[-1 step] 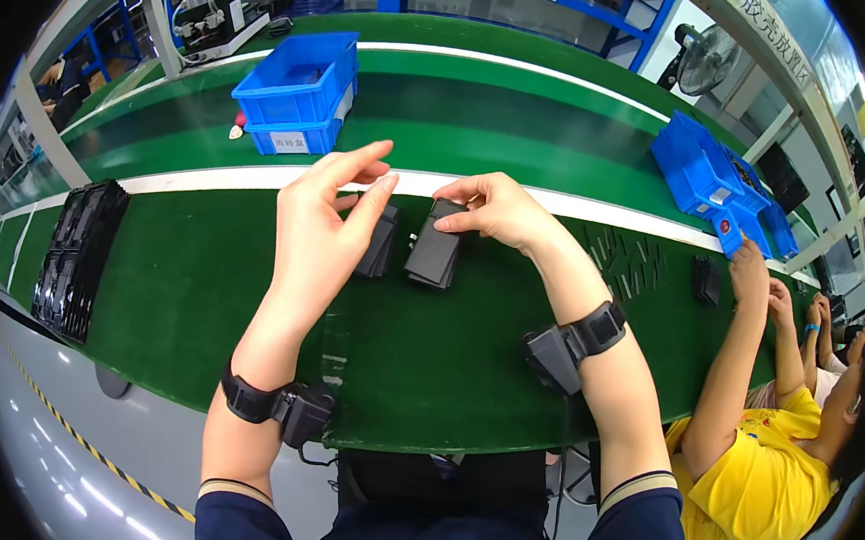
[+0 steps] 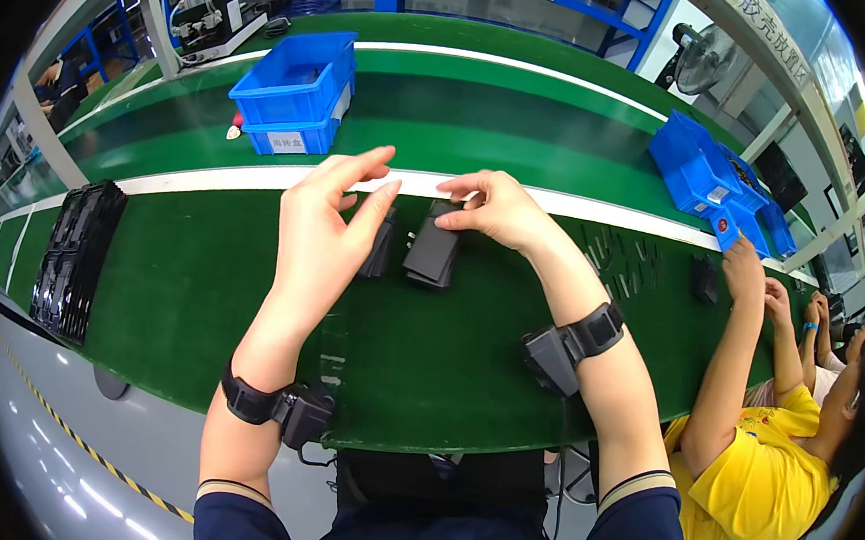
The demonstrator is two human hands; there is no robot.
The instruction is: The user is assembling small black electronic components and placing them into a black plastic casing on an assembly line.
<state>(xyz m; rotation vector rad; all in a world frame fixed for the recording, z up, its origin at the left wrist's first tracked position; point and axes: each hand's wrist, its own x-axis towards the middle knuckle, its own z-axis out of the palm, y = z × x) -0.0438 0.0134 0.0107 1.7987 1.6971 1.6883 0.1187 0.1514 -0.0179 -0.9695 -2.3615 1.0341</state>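
Two small stacks of flat black rectangular pieces lie side by side on the green table. The right-hand black stack (image 2: 431, 257) shows its broad top face, its pieces slightly fanned at the near end. My right hand (image 2: 497, 212) is over its far end, thumb and forefinger apart; whether the thumb touches it I cannot tell. Partly hidden behind my left hand (image 2: 328, 213) is the left-hand black stack (image 2: 380, 249). That hand hovers with fingers stretched out and thumb apart, holding nothing. Each forearm wears a black strapped device.
Black moulded trays (image 2: 80, 255) are stacked at the left. Blue bins (image 2: 294, 95) stand beyond the white strip, with more blue bins (image 2: 695, 168) at the right. Thin dark strips (image 2: 622, 263) lie right of my arm. A co-worker in a yellow shirt (image 2: 764, 474) sits close by on the right.
My right forefinger has lifted slightly off the far end of the right-hand stack, widening the gap to the thumb. My left hand has barely shifted.
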